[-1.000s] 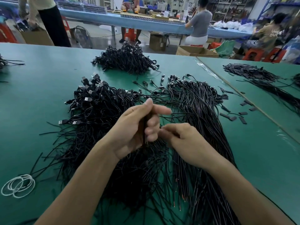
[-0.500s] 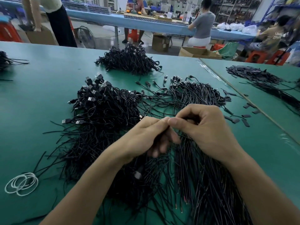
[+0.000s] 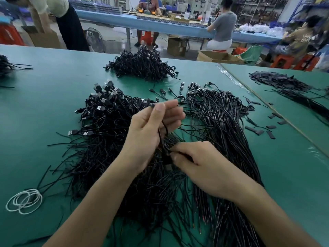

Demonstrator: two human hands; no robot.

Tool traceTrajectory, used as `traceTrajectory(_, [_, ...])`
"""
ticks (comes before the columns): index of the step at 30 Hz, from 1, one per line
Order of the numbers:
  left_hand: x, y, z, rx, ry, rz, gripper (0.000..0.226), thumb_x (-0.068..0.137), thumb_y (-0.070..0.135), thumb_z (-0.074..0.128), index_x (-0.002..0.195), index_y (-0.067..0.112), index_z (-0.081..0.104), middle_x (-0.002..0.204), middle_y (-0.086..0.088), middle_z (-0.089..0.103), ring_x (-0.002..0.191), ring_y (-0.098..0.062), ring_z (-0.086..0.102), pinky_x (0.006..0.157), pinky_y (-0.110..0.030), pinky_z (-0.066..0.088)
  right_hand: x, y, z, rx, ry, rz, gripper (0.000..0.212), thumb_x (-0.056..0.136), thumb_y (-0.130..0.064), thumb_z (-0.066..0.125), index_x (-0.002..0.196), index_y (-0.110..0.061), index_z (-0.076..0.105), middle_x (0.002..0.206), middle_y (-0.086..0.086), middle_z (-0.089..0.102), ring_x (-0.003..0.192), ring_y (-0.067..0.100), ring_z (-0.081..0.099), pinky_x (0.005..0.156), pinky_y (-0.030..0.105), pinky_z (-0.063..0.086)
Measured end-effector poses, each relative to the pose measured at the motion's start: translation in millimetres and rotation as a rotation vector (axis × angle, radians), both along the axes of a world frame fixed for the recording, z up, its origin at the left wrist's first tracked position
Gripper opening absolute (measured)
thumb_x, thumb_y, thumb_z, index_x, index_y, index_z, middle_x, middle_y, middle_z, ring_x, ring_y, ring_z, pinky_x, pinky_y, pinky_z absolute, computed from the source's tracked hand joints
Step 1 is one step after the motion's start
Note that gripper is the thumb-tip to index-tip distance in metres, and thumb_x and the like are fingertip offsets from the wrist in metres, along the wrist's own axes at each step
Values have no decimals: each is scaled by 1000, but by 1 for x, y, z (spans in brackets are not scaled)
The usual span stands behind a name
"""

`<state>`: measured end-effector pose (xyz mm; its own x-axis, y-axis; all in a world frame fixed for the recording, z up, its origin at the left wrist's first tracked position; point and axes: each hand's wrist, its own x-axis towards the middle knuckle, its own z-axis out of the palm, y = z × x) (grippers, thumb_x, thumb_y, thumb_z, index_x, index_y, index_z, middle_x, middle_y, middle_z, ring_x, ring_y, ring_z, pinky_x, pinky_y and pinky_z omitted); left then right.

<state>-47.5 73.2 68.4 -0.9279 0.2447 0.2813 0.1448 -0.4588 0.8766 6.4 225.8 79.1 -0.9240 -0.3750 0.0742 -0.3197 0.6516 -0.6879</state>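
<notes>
The green table (image 3: pixel 44 104) carries everything, and I place the rest against the cable heap (image 3: pixel 110 122) sprawled across its middle. Over the centre of that heap I see the left hand (image 3: pixel 151 132) held up, thumb and forefinger pinched on the top end of one cable (image 3: pixel 166 128), its other fingers loosely spread. Just nearer me, low over the heap, the right hand (image 3: pixel 204 170) is curled, thumb and fingertip nipping the same cable lower down at a darker, thicker spot. I cannot tell whether that is a sleeve or a plug. The cable hangs slack between the two pinches, clear of the heap only along that stretch. I judge it very light, limp and smooth-jacketed, so it will flop, slide through a loose pinch and snag on its neighbours. I would grip close to the stiff moulded end and keep it taut. Short black sleeves (image 3: pixel 256 131) lie scattered just right of the heap.
</notes>
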Motion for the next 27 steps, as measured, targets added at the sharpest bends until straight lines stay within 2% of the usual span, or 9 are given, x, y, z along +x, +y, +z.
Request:
traceTrajectory(4, [2, 2, -6, -595, 160, 94, 35, 105, 23, 44, 87, 16, 73, 72, 2, 74, 65, -10, 70, 61, -24, 54, -7, 10, 17, -26, 188, -113, 19, 95, -30, 63, 79, -23, 71, 67, -13, 65, 59, 3, 58, 55, 19, 46])
traceTrajectory(7, [9, 4, -2, -616, 11, -118, 54, 107, 36, 37, 68, 14, 67, 47, 2, 58, 36, -11, 52, 39, -18, 40, -13, 17, 24, -200, 282, -201, 17, 85, -38, 73, 76, -24, 72, 66, -11, 68, 58, 3, 59, 55, 17, 46])
traceTrajectory(10, [13, 1, 4, -496, -79, -321, 61, 105, 47, 34, 60, 18, 64, 40, 7, 39, 31, -6, 33, 35, -13, 28, -16, 17, 20, -395, 293, -239, 23, 77, -45, 72, 74, -22, 71, 62, -4, 65, 54, 2, 52, 52, 18, 43])
traceTrajectory(13, [11, -4, 10, -176, -198, -432, 52, 100, 45, 41, 58, 19, 54, 42, 10, 34, 31, -3, 30, 33, -13, 26, -15, 10, 10, -413, 200, -273, 27, 87, -46, 60, 76, -24, 70, 57, -4, 60, 48, 6, 45, 45, 22, 36])
traceTrajectory(16, [8, -6, 12, 188, -280, -405, 44, 97, 41, 45, 64, 18, 62, 51, 8, 48, 39, -3, 45, 37, -14, 38, -9, 4, 0, -214, 70, -204, 30, 101, -33, 51, 76, -28, 67, 57, -12, 63, 41, 5, 43, 39, 23, 34])
traceTrajectory(19, [2, -4, 8, 263, -215, -189, 40, 94, 36, 47, 88, 9, 76, 81, -6, 73, 73, -15, 72, 62, -19, 57, -3, 2, -2, -8, -10, -87, 37, 104, -31, 47, 70, -25, 61, 54, -15, 59, 38, 5, 42, 39, 17, 32])
traceTrajectory(21, [0, -1, 1, 51, -60, -8, 36, 98, 29, 44, 109, 5, 69, 103, -11, 75, 97, -21, 73, 78, -22, 57, -2, 3, 0, 109, -20, -21, 34, 104, -32, 46, 73, -22, 57, 63, -9, 63, 47, 10, 51, 46, 25, 42])
traceTrajectory(23, [-1, 1, -6, -270, 110, 152, 30, 104, 19, 41, 118, 7, 65, 107, -7, 74, 101, -16, 71, 83, -23, 56, -1, 5, 4, 197, 14, 26, 30, 102, -34, 47, 74, -24, 53, 68, -8, 59, 57, 13, 53, 54, 35, 47])
traceTrajectory(27, [5, 4, -8, -673, 211, 20, 34, 103, 31, 43, 87, 19, 71, 76, -1, 73, 70, -9, 69, 61, -28, 55, -4, 15, 21, 90, 178, 32, 22, 94, -34, 63, 73, -28, 66, 71, -14, 63, 68, 5, 61, 63, 23, 49])
